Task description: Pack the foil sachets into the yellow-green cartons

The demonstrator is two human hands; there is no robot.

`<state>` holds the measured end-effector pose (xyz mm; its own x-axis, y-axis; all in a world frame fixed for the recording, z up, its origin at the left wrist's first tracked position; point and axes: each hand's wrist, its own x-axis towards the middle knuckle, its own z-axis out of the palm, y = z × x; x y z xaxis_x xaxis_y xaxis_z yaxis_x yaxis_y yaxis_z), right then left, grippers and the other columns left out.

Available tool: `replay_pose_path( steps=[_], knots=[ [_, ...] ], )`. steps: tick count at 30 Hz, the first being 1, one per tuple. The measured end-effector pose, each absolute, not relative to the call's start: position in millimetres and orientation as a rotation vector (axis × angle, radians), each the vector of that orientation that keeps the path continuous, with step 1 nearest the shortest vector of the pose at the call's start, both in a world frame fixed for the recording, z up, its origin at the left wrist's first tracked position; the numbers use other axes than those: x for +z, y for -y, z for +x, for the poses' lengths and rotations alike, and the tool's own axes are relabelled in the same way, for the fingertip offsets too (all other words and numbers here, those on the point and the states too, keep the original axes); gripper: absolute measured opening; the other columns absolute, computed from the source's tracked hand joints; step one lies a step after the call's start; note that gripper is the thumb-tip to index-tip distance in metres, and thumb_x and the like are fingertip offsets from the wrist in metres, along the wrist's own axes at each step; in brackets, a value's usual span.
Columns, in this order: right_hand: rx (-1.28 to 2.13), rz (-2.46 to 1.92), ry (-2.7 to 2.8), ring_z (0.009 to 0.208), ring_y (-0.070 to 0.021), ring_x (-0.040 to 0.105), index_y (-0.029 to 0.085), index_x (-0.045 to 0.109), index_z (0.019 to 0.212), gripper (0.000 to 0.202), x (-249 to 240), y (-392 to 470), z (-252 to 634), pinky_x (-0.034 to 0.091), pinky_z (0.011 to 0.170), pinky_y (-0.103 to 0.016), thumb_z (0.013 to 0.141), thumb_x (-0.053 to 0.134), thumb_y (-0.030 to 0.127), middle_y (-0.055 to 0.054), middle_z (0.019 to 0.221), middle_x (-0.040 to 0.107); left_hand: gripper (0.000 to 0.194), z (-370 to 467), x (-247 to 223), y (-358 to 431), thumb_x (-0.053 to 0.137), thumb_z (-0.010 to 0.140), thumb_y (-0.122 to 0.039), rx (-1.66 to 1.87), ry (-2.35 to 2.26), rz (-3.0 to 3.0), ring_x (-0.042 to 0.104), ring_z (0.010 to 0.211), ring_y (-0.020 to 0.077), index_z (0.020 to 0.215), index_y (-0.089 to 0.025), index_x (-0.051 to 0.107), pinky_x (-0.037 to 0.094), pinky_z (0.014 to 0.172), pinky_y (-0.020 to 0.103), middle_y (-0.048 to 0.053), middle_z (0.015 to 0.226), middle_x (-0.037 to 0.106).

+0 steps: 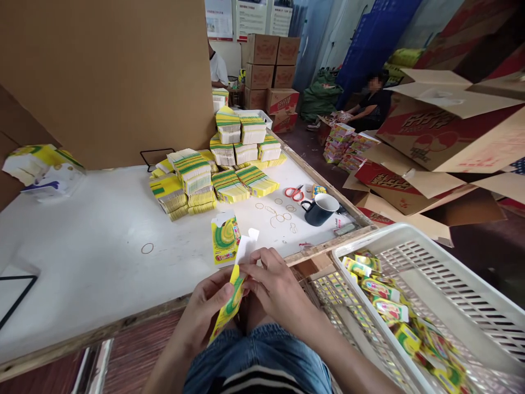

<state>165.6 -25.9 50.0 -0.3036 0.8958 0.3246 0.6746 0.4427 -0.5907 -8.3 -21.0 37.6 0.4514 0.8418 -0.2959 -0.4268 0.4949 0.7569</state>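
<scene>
Carton (230, 311), one, between two grips (275, 284)

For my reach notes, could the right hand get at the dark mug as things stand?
Probably yes: nothing tall stands between the right hand and the dark mug, though that hand is busy with a yellow carton.

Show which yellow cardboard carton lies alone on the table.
The flat yellow cardboard carton beyond the left hand; others are held, piled or in the white plastic basket.
</scene>
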Motion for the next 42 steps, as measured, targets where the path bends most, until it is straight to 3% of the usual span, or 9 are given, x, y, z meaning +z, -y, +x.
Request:
replay_pose_path(
  steps=[10, 14, 18, 22, 25, 29, 34, 37, 42],
  knots=[
    [0.535, -1.260, 1.693, 0.101, -0.0239, 0.057, 0.025, 0.053, 0.128, 0.044, 36, 31, 166, 0.049, 0.087, -0.038, 0.086, 0.065, 0.025, -0.009, 0.117, 0.060, 0.039, -5, 30, 22, 0.074, 0.077, -0.035, 0.985, -0.884, 0.650, 0.072, 0.077, 0.0214, 0.110, -0.017, 0.066, 0.057, 0.067, 0.029, 0.006, 0.089, 0.077],
    [0.798, -1.294, 1.520, 0.079, -0.0188, 0.061, 0.020, 0.068, 0.094, 0.012, 26, 38, 152, 0.049, 0.070, -0.029, 0.089, 0.061, 0.028, -0.005, 0.088, 0.068, 0.034, 4, 23, 24, 0.065, 0.083, -0.040, 1.056, -1.031, 0.878, 0.071, 0.079, 0.0216, 0.107, -0.016, 0.063, 0.057, 0.067, 0.030, 0.007, 0.093, 0.075],
    [0.801, -1.340, 1.406, 0.069, -0.0171, 0.059, 0.018, 0.063, 0.069, 0.026, 19, 38, 146, 0.046, 0.064, -0.027, 0.091, 0.055, 0.027, -0.004, 0.071, 0.065, 0.033, 10, 14, 24, 0.061, 0.087, -0.038, 1.073, -1.167, 1.186, 0.070, 0.086, 0.0215, 0.113, -0.018, 0.055, 0.056, 0.073, 0.030, 0.008, 0.099, 0.073],
    [1.015, -1.216, 1.236, 0.079, -0.0191, 0.063, 0.020, 0.061, 0.099, 0.014, 18, 37, 154, 0.050, 0.070, -0.028, 0.089, 0.059, 0.030, -0.004, 0.084, 0.068, 0.056, 5, 18, 23, 0.065, 0.084, -0.031, 1.086, -1.061, 1.153, 0.070, 0.092, 0.0218, 0.131, -0.025, 0.035, 0.056, 0.080, 0.033, 0.008, 0.110, 0.071],
    [1.117, -1.046, 1.140, 0.082, -0.0177, 0.064, 0.027, 0.044, 0.123, 0.037, 20, 39, 162, 0.052, 0.073, -0.029, 0.090, 0.060, 0.028, -0.004, 0.097, 0.067, 0.067, -2, 29, 21, 0.063, 0.086, -0.029, 0.988, -0.924, 1.110, 0.070, 0.094, 0.0229, 0.140, -0.029, 0.023, 0.056, 0.078, 0.034, 0.009, 0.113, 0.070],
    [1.165, -1.006, 1.254, 0.082, -0.0157, 0.060, 0.026, 0.050, 0.122, 0.032, 29, 39, 174, 0.049, 0.073, -0.026, 0.092, 0.058, 0.028, -0.003, 0.095, 0.064, 0.066, -10, 38, 20, 0.066, 0.084, -0.026, 0.811, -0.810, 1.087, 0.069, 0.097, 0.0234, 0.140, -0.030, 0.030, 0.054, 0.085, 0.035, 0.007, 0.111, 0.071],
    [1.227, -1.067, 1.474, 0.068, -0.0128, 0.052, 0.021, 0.059, 0.096, 0.012, 40, 35, 187, 0.041, 0.062, -0.023, 0.093, 0.055, 0.032, 0.001, 0.077, 0.057, 0.040, -14, 37, 23, 0.074, 0.077, -0.022, 0.689, -0.778, 1.004, 0.070, 0.078, 0.0182, 0.107, -0.024, 0.047, 0.053, 0.070, 0.028, 0.002, 0.088, 0.074],
    [1.124, -1.122, 1.508, 0.069, -0.0130, 0.050, 0.019, 0.060, 0.084, 0.016, 39, 34, 186, 0.040, 0.062, -0.024, 0.093, 0.054, 0.031, 0.000, 0.076, 0.056, 0.050, -11, 37, 26, 0.073, 0.079, -0.022, 0.698, -0.775, 0.982, 0.069, 0.078, 0.0175, 0.118, -0.026, 0.042, 0.053, 0.068, 0.027, 0.003, 0.096, 0.073],
    [1.115, -1.061, 1.292, 0.075, -0.0155, 0.059, 0.027, 0.045, 0.128, 0.038, 32, 31, 179, 0.048, 0.069, -0.027, 0.092, 0.057, 0.029, -0.002, 0.092, 0.066, 0.086, -7, 38, 25, 0.069, 0.083, -0.026, 0.725, -0.739, 0.938, 0.070, 0.094, 0.0246, 0.145, -0.032, 0.010, 0.054, 0.077, 0.035, 0.009, 0.114, 0.069]
  ],
)
